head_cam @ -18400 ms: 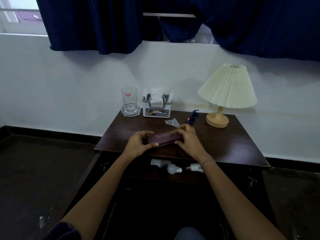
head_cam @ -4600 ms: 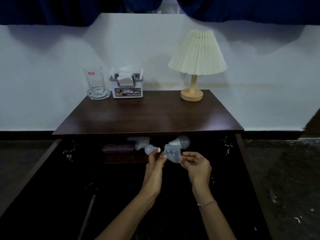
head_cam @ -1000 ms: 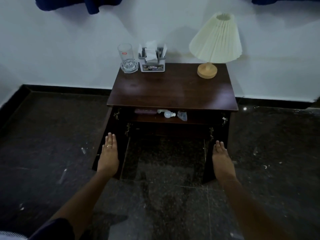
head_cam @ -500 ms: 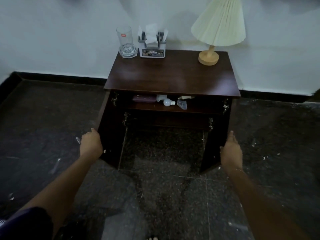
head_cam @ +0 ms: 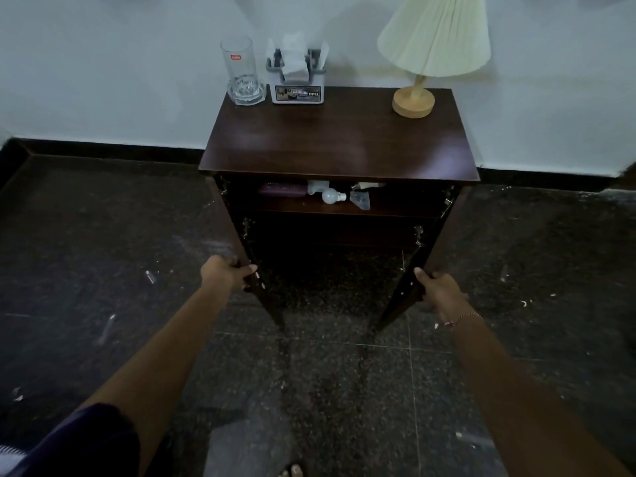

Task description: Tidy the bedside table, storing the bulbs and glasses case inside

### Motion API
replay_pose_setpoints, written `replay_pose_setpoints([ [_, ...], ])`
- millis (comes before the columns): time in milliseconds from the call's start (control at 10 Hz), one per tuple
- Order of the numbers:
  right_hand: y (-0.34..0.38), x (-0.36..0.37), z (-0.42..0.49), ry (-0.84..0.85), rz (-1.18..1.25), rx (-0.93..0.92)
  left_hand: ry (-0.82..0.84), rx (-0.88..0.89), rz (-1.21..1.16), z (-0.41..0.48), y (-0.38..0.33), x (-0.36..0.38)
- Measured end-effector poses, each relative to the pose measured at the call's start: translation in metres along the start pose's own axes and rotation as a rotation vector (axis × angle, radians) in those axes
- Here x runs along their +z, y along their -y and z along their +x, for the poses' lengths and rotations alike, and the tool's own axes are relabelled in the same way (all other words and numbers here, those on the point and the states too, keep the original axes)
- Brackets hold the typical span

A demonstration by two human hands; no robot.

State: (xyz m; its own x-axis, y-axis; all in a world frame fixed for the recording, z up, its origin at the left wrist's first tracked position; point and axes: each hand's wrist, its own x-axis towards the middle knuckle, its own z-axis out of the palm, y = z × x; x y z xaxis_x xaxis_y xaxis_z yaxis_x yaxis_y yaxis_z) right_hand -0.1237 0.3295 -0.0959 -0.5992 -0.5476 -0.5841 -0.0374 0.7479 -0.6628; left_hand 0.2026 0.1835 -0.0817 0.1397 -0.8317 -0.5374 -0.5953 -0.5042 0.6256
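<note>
Left hand gripping left door, right hand gripping right door, lampshade cropped

dim, bluish light. the wall is brightest, with a soft shadow left of the lamp. a faint sheen lies on the table top; inside it is near black. the left door in my left hand smears with motion; the right door in my right hand is sharper. the floor is dark and grainy.

Left hand, right hand on doors
</note>
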Motion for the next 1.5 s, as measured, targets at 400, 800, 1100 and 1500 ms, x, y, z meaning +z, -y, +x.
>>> replay_pose_setpoints([
  [400,0.048,0.047,0.034,0.218,0.117,0.081,0.263,-0.152,-0.22,0.017,-0.057,0.063],
  [800,0.112,0.1,0.089,0.221,0.268,0.171,0.257,-0.126,-0.209,0.063,-0.12,0.107],
  [1100,0.147,0.119,0.125,0.161,0.295,0.199,0.134,-0.102,-0.163,0.089,-0.15,0.131],
  [1500,0.126,0.121,0.119,0.282,0.161,0.056,0.315,-0.114,0.072,0.084,-0.14,0.135],
])
